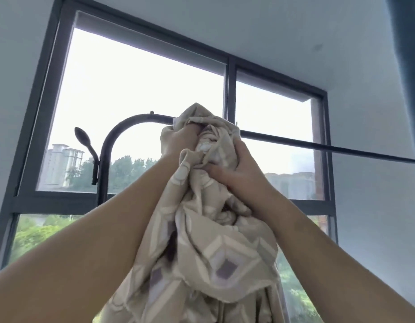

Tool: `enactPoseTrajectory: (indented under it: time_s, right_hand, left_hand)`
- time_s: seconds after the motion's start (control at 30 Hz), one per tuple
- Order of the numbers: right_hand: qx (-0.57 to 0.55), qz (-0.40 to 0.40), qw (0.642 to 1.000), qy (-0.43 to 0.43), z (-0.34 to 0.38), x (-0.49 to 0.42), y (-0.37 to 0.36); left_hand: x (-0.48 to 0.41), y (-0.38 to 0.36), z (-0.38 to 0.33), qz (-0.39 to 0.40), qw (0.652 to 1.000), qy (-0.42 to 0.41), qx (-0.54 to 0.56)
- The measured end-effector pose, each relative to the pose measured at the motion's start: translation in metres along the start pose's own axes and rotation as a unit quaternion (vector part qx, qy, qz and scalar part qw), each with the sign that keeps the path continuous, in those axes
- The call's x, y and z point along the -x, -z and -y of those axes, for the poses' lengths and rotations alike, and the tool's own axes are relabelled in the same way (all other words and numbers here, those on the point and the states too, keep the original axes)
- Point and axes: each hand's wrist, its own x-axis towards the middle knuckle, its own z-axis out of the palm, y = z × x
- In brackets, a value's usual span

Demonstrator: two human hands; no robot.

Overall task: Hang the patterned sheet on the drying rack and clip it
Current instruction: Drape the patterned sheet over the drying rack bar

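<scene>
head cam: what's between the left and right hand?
Head view: only bunched folds of the patterned sheet lie between the left hand and the right hand; both grip it, up by the rack bar.

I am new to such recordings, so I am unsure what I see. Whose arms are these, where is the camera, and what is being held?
There is no machine here: a person wears one camera on the head, looking up, so the arms are their own. The left hand and the right hand both grip a bunched patterned sheet, held up at the black rail of a drying rack before a window. The sheet's top hides part of the rail.
</scene>
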Motion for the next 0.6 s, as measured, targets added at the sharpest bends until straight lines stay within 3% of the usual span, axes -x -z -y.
enactPoseTrajectory:
  time_s: [0.1,0.2,0.3,0.37,0.4,0.5,0.53,0.6]
  right_hand:
    - [0.048,-0.055,0.996,0.041,0.003,-0.002,0.001]
    - [0.107,-0.050,0.990,0.075,0.017,-0.012,0.013]
    - [0.095,-0.061,0.986,0.123,0.037,-0.020,0.022]
    - [0.046,-0.086,0.985,0.145,0.037,-0.021,0.022]
    - [0.052,-0.083,0.986,0.137,0.033,-0.019,0.019]
    - [0.232,0.000,0.972,0.047,0.010,-0.009,0.019]
    - [0.259,-0.003,0.965,0.031,0.004,-0.009,0.021]
    - [0.206,-0.062,0.976,0.040,0.003,-0.008,0.023]
  left_hand:
    - [-0.008,0.004,0.001,0.041,0.999,0.026,0.012]
    - [-0.007,0.011,-0.010,0.075,0.997,0.017,-0.010]
    - [-0.009,0.024,-0.024,0.072,0.993,-0.083,0.031]
    - [-0.006,0.031,-0.023,0.057,0.984,-0.169,-0.011]
    - [-0.004,0.032,-0.018,0.062,0.979,-0.181,-0.074]
    - [-0.007,0.047,0.001,0.094,0.964,-0.118,-0.219]
    - [-0.010,0.052,-0.001,0.083,0.964,-0.119,-0.221]
    - [-0.012,0.055,-0.009,0.077,0.966,-0.149,-0.196]
